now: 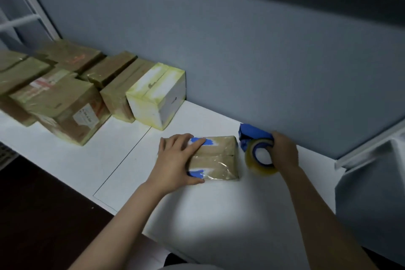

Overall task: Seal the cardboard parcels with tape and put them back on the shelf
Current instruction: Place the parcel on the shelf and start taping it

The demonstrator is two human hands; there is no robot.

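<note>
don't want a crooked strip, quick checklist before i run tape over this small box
1. Small brown cardboard parcel lies flat on the white table: ok.
2. Left hand presses on the parcel: ok.
3. Right hand grips the blue tape dispenser with its clear roll: ok.
4. Dispenser on the parcel: not ok, it is beside it, to the right.
5. Free tape end: cannot tell.

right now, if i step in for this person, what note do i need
Left hand: flat on the small parcel, pressing it onto the white surface.
Right hand: grips the tape dispenser, just right of the parcel.
Done: some clear tape already lies across the parcel's top.
Left: finish sealing if any seam is open, then shelve it. The other parcels sit by the wall on the left.
</note>
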